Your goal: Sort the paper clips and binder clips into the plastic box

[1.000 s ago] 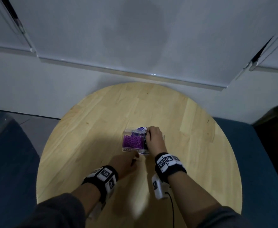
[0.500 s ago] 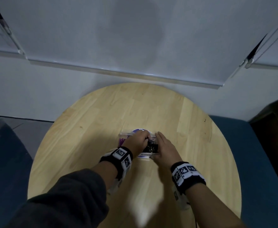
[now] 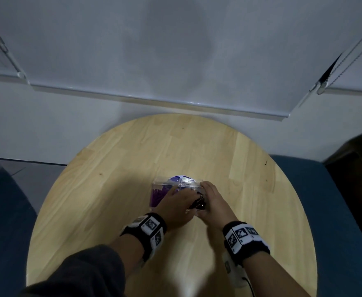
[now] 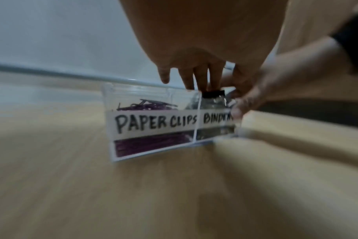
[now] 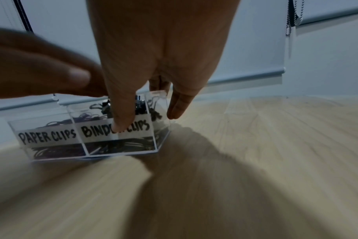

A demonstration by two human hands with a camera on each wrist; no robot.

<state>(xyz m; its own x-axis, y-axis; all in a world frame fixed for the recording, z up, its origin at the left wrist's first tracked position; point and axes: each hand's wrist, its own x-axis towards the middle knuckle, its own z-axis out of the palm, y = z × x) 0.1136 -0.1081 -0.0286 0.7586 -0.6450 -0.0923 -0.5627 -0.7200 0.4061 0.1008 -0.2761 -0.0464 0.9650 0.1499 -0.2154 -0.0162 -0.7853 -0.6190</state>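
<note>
The clear plastic box [image 3: 177, 185] sits near the middle of the round wooden worktop [image 3: 111, 189], a bit toward the near edge. It has two parts. The left part is full of purple paper clips [image 3: 157, 195]. The right part holds black binder clips [image 3: 199, 204].

The left hand [image 3: 177, 205] reaches over the box. Its fingertips [image 4: 202, 82] pinch a black binder clip [image 4: 213, 94] just above the right part. The right hand [image 3: 213, 203] steadies the box at its right end, thumb [image 5: 123, 113] on the front wall and fingers curled round the side.

I think the sorting is almost done, as no loose clips show on the worktop. This step looks like putting a binder clip into its part. Next, the left hand needs to lower the clip past the wall in the middle and let go, so it does not fall in with the paper clips.

The head view shows both hands and the whole worktop, but the hands hide most of the box. The wrist views show the labels [image 5: 84, 131] on the front: "PAPER CLIPS" and "BINDER CLIPS". Only the left wrist view shows the pinched clip well, though it is blurry.
</note>
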